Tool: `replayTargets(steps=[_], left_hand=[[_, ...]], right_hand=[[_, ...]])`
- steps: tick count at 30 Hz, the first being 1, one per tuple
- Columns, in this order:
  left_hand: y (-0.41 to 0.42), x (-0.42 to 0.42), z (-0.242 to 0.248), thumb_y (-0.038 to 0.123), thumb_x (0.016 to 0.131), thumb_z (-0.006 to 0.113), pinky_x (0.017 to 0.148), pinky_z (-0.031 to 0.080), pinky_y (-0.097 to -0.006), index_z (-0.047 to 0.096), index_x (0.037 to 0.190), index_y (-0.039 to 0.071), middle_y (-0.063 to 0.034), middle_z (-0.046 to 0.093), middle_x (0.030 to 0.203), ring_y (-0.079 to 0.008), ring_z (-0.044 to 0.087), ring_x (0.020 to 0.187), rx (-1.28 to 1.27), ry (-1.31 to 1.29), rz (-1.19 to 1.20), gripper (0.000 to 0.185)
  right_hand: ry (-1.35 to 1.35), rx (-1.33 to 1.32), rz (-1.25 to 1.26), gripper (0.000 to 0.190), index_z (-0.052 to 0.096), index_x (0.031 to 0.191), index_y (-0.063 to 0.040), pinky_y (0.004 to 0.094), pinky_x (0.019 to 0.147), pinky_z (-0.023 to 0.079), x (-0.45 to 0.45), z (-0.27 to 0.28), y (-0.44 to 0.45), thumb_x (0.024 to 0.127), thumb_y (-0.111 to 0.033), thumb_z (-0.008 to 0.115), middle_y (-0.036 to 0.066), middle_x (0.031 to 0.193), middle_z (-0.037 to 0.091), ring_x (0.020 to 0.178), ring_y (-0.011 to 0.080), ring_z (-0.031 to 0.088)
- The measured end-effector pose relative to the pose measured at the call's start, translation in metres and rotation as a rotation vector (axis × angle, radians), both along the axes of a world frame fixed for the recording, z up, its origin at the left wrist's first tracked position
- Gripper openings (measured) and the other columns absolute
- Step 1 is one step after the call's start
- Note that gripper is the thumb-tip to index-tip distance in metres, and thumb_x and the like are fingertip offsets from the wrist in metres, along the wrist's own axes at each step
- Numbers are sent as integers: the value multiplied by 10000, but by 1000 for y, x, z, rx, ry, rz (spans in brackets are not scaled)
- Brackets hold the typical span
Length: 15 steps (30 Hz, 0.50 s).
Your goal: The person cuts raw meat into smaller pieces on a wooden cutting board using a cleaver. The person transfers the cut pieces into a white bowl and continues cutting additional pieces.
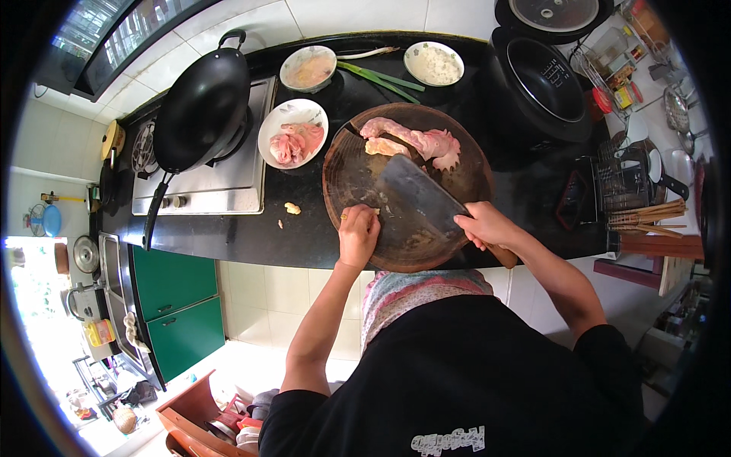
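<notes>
My right hand (485,225) grips the cleaver (420,191) by its wooden handle, with the broad dark blade lying slanted low over the round wooden chopping board (354,171). At the board's left front edge my left hand (360,231) is curled, and a small pale scrap (376,211) shows at its fingertips. Towards the back of the board lies a long piece of raw poultry (411,137) with loose skin at its right end. A yellowish piece of fat or skin (385,147) sits just in front of it, close to the blade's tip.
Left of the board stands a white bowl of raw meat (296,143). Behind are another filled bowl (308,69), spring onion (380,77) and a bowl of white food (434,64). A wok (203,114) rests tilted on the stove; an open rice cooker (542,85) stands right. Scraps (292,208) lie on the counter.
</notes>
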<state>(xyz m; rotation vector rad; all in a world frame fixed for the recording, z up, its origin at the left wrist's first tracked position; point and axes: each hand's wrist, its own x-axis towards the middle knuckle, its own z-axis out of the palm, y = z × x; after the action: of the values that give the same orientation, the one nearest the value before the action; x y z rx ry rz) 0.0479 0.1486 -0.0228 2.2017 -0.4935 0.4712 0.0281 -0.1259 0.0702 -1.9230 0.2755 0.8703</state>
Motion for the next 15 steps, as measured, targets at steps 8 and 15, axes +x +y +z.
replayTargets(steps=[8,15], left_hand=[[-30,-3,5,34,684,765,837,453,-411,663,993,33,-112,592,1020,-313,540,943,127,107,32,326],[-20,-5,8,58,722,731,783,478,-424,671,1041,58,-121,613,1025,-333,575,916,15,95,-12,325]], right_hand=[[-176,-8,-149,265,489,747,10,261,373,419,-24,18,5,933,-177,523,44,574,531,412,99,509],[-351,-82,-35,320,475,732,23,389,420,416,-37,11,7,920,-226,544,158,496,510,425,266,547]])
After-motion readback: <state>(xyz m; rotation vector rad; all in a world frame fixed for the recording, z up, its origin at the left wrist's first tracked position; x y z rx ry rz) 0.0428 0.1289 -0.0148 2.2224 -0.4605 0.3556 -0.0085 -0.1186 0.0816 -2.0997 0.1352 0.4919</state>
